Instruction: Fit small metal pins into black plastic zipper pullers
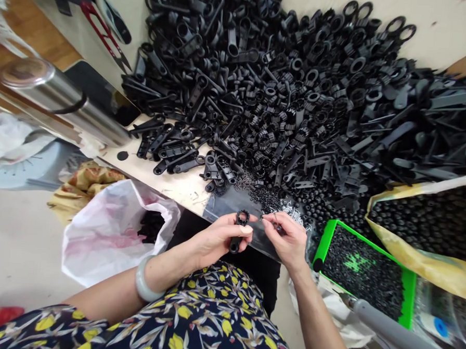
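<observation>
My left hand [217, 241] is closed round a black ring-ended plastic lever [243, 216], its toothed ring upward and the thumb pressed across its middle. Just to the right, my right hand [290, 237] pinches a tiny dark piece [261, 217] between thumb and forefinger, too small to name. Something black also shows under its curled fingers. The two hands are close together but apart, over the table's front edge. Ahead of them lie small black beads [268, 200] and shiny metal pins [293, 213].
A big heap of black plastic parts [230, 80] covers the table. Left are a steel thermos [65, 100], red-handled snips [103, 32] and a white bag [97, 235] below the edge. On the right stand a green tray [408, 298] of small black pieces and a yellow-edged sack [420, 257].
</observation>
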Motion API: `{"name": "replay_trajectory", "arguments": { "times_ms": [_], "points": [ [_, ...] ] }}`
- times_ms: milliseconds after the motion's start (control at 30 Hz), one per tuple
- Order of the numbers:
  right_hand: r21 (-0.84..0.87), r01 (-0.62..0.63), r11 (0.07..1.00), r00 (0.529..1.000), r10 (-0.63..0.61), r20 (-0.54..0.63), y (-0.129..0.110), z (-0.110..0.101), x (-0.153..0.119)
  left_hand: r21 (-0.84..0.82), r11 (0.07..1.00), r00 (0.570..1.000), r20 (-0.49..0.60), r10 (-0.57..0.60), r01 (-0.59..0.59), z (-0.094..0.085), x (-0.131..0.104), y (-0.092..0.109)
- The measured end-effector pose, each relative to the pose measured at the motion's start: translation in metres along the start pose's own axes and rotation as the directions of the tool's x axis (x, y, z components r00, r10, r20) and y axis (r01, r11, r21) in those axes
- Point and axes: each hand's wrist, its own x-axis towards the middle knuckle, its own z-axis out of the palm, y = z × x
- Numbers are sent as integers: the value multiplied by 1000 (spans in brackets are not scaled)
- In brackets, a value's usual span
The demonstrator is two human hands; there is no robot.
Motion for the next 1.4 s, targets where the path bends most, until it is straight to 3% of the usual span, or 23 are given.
{"name": "replay_trajectory", "arguments": {
  "times_ms": [67,133,267,500,800,1167,1300,1400],
  "points": [
    [-1,-18,1000,1000,18,-14,1,-4,1,-66,992,989,111,-100,108,-3,-4,4],
    [1,-8,1000,1000,8,-16,1,-7,1,-32,987,968,203,-150,160,-7,-7,7],
    [3,57,998,998,-57,40,4,-8,-5,73,991,958,258,-127,111,-13,-7,7],
    [-2,175,984,965,-172,196,5,-2,-11,84,993,977,192,-96,81,-12,-4,5],
    [-62,256,965,943,-235,236,-1,-4,-7,62,994,982,157,-104,95,-15,-4,1],
    [-124,410,904,872,-349,343,5,-4,-10,105,991,983,155,-98,83,-11,-6,3],
    [-93,416,904,856,-355,376,6,-5,-11,124,989,984,152,-98,79,-13,-5,3],
    [-73,387,919,870,-338,359,3,-2,-12,151,986,985,147,-93,71,-14,-5,3]
  ]
}}
